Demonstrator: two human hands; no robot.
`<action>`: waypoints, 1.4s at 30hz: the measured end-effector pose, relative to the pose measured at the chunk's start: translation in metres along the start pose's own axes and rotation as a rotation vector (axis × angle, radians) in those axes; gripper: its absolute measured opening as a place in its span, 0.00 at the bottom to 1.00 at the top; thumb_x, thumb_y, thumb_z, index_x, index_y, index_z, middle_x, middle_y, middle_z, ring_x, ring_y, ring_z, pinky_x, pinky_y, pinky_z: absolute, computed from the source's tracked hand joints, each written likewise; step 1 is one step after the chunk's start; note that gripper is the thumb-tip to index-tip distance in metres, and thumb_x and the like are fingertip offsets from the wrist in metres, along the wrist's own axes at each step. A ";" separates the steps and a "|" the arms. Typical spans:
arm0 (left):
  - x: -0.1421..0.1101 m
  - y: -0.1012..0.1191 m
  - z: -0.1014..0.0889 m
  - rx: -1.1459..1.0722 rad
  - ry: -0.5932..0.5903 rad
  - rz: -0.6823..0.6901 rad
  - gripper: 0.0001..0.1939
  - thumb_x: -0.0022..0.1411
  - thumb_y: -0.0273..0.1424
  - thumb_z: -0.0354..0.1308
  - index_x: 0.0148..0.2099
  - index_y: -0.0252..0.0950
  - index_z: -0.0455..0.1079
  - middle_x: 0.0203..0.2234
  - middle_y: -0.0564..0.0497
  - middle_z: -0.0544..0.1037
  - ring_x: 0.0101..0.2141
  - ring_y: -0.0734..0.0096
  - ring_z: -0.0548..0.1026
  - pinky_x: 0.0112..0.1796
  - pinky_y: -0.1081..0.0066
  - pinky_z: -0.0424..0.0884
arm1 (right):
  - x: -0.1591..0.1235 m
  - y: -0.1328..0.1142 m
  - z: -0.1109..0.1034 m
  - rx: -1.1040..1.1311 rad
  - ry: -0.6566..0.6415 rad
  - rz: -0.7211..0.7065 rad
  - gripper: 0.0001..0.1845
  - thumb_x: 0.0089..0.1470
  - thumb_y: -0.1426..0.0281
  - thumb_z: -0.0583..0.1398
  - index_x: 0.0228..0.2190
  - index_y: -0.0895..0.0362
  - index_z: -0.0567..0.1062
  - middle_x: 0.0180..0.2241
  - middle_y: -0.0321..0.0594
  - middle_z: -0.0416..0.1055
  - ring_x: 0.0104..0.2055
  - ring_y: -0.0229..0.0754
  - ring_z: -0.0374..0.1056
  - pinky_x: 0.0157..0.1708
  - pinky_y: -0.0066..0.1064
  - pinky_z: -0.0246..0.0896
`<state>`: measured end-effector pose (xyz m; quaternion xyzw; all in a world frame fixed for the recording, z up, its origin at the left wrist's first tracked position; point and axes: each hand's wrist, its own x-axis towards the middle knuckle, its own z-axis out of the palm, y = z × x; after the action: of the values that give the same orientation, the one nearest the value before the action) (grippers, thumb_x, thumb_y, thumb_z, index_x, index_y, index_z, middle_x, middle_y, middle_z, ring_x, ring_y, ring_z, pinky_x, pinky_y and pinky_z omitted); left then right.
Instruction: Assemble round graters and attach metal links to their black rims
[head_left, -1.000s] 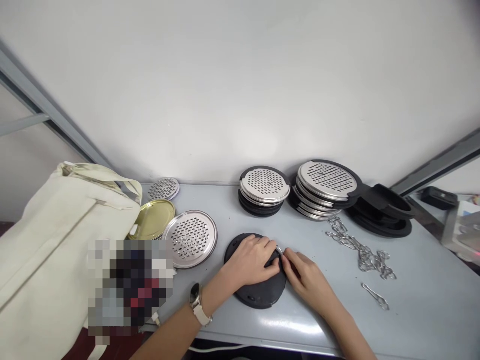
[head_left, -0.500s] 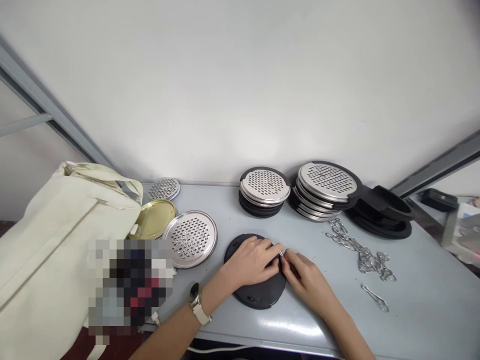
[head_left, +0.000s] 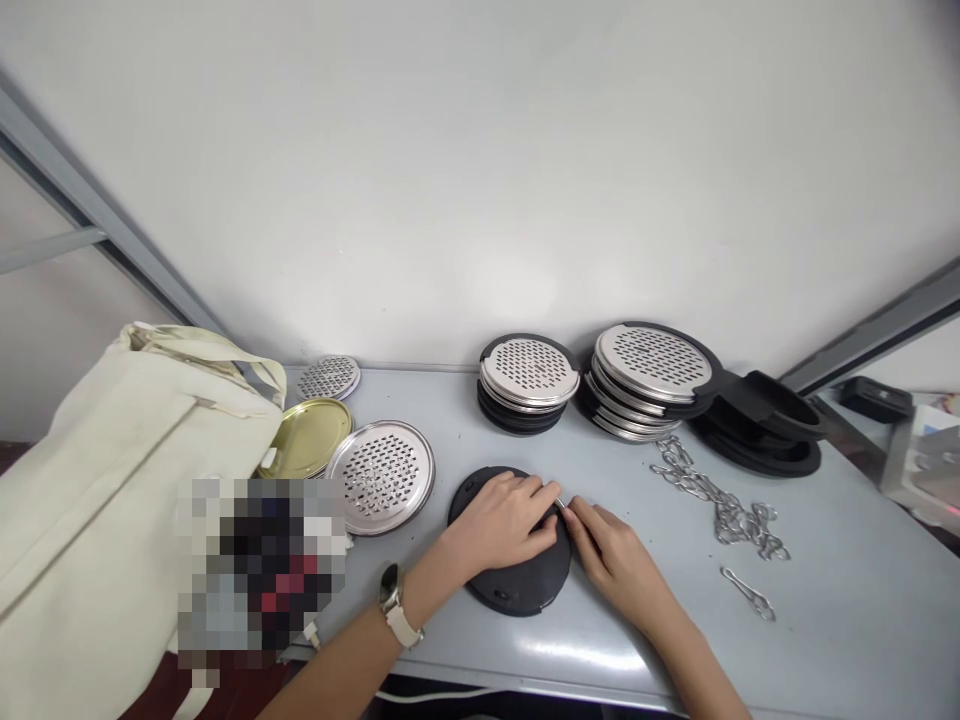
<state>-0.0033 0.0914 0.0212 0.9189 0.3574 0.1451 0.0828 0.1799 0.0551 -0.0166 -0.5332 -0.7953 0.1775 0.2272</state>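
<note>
Two hands meet low in the middle of the frame, over a black round disc [head_left: 517,560] lying flat on the grey table [head_left: 825,600]. Left hand [head_left: 501,522] is spread on top of the disc, palm down, pinning it; nothing is clasped in it, it just presses. Right hand [head_left: 619,562] comes in from the lower right, fingertips pinched shut on a small metal link [head_left: 562,500] right at the disc's upper right rim. The link is tiny and half hidden; its long axis seems to run from upper left to lower right, one end pointing at the rim, but I cannot swear to it.

By my reckoning, this goes well if the left hand holds the disc dead still and the right keeps the link in line with the rim, easing rather than forcing.

Right of centre lies a loose metal chain [head_left: 720,505] and one stray link. Behind, stacks of perforated steel plates [head_left: 530,371] sit against the wall; at the left, a single perforated plate [head_left: 381,476], a gold lid [head_left: 306,437] and a cream bag [head_left: 112,470].
</note>
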 end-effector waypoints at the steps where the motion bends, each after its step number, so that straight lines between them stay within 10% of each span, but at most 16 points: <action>1: 0.000 0.000 0.000 -0.001 0.001 0.002 0.05 0.63 0.31 0.47 0.39 0.36 0.60 0.30 0.51 0.71 0.30 0.67 0.71 0.35 0.67 0.64 | 0.000 0.000 0.000 -0.001 0.002 0.000 0.12 0.64 0.66 0.45 0.30 0.54 0.61 0.23 0.35 0.63 0.25 0.40 0.62 0.27 0.30 0.55; 42: -0.001 -0.002 0.003 -0.040 0.004 0.002 0.05 0.63 0.32 0.48 0.40 0.36 0.61 0.32 0.50 0.73 0.34 0.66 0.73 0.39 0.67 0.66 | -0.003 0.007 0.005 -0.007 0.033 0.015 0.14 0.63 0.64 0.46 0.28 0.54 0.62 0.21 0.34 0.60 0.23 0.38 0.60 0.25 0.29 0.52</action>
<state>-0.0046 0.0920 0.0170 0.9171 0.3536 0.1543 0.1004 0.1839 0.0548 -0.0247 -0.5427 -0.7881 0.1676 0.2372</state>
